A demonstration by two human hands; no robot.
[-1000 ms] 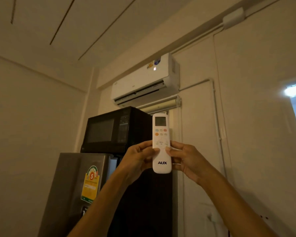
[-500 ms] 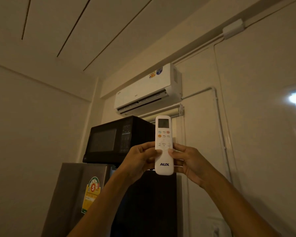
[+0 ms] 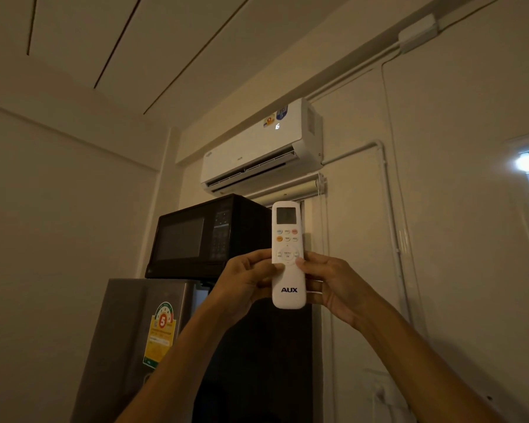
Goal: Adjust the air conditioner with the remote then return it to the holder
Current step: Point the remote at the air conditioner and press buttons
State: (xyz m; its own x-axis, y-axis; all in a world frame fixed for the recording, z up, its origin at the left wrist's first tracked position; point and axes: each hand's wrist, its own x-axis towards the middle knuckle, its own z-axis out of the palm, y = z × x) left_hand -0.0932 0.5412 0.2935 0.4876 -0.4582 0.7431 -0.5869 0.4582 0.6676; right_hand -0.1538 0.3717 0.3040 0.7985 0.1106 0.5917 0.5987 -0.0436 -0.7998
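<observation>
Both hands, left hand point(image 3: 245, 282) and right hand point(image 3: 333, 285), fingers clamped on upright remote point(image 3: 288, 270), below air conditioner point(image 3: 257, 148).

Microwave point(image 3: 208, 236) atop fridge point(image 3: 129, 340)

A black microwave point(image 3: 206, 236) is set on top of a grey refrigerator point(image 3: 141, 337), on whose door a yellow-and-green energy label point(image 3: 160, 334) marked 5 is stuck. A rolled-up blind point(image 3: 290, 190) is mounted on the wall. White conduit point(image 3: 390, 209) is run down the wall from a junction box point(image 3: 417, 33) near the ceiling.
</observation>
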